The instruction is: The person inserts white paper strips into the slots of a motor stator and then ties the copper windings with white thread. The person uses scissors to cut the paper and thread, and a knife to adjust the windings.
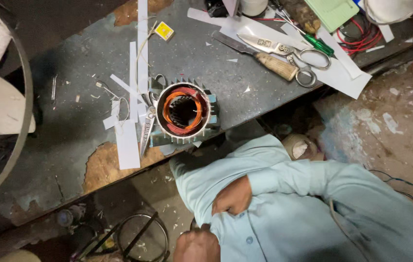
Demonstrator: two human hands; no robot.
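We see both hands close to the body, well apart from the bench (pixel 70 160). One hand (pixel 233 196), which seems the right, is closed and grips the light blue shirt (pixel 303 213) at the chest. The other hand (pixel 196 246), at the bottom edge, looks like a closed fist near the shirt hem; what it holds we cannot tell. The stator (pixel 184 110) with copper winding stands on the bench, with scissors (pixel 147 131) and white paper strips (pixel 128 143) just beside it. A knife (pixel 259 54) lies farther away.
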